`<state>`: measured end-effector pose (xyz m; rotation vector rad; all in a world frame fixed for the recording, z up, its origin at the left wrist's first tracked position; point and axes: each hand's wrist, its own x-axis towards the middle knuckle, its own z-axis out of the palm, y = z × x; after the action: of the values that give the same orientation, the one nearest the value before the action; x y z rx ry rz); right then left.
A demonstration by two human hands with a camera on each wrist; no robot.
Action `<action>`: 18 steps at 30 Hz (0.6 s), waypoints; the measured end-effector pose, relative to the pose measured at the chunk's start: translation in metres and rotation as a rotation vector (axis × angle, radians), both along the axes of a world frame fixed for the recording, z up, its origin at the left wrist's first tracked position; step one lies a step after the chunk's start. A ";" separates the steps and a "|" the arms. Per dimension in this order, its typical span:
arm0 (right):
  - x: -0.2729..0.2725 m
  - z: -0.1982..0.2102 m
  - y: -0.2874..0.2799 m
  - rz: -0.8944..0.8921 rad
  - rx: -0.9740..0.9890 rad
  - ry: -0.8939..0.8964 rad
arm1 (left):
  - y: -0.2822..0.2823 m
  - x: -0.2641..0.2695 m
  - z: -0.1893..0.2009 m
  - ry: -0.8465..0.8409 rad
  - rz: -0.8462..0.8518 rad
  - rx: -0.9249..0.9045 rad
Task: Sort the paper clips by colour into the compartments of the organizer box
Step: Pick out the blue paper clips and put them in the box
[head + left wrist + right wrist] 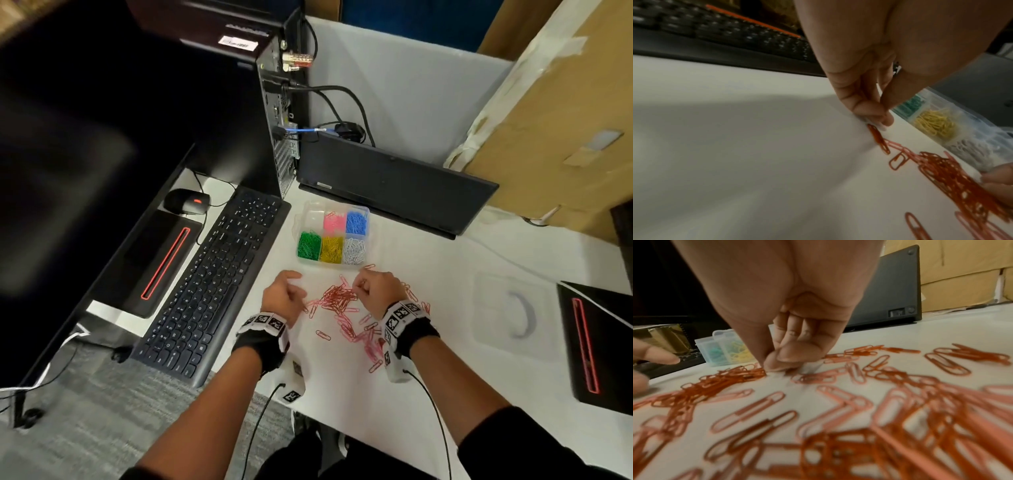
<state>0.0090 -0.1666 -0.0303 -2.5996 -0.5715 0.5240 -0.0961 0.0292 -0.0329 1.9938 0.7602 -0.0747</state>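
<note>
The clear organizer box (310,209) stands behind the hands, with pink, blue, green, yellow and white clips in separate compartments and its far-left one empty. On the white table lies a heap of red clips (337,296) with pink clips (363,339) spread nearer me. My left hand (303,299) is curled at the heap's left end. In the left wrist view, my left hand (882,120) pinches the tip of one red clip (878,141) against the table. My right hand (356,286) curls over the heap's right end. In the right wrist view, my right hand (777,365) pinches clips of the red heap (715,382).
A black keyboard (212,287) lies left of the hands, with a mouse (186,202) and a PC tower (270,102) behind it. A black laptop (394,185) stands behind the box. A clear lid (510,308) and a black device (596,342) lie to the right.
</note>
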 end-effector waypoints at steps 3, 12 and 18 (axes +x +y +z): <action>0.002 0.003 0.006 -0.050 0.025 -0.004 | 0.005 -0.005 0.003 0.038 0.043 -0.010; -0.009 -0.012 0.031 -0.385 0.190 0.163 | 0.004 -0.005 0.008 0.155 -0.155 0.185; -0.006 -0.005 0.014 -0.301 0.276 0.304 | -0.003 0.001 0.002 0.183 -0.231 0.272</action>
<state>0.0034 -0.1527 -0.0351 -2.2319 -0.1355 0.6690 -0.0955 0.0265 -0.0313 2.3526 0.6797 -0.3073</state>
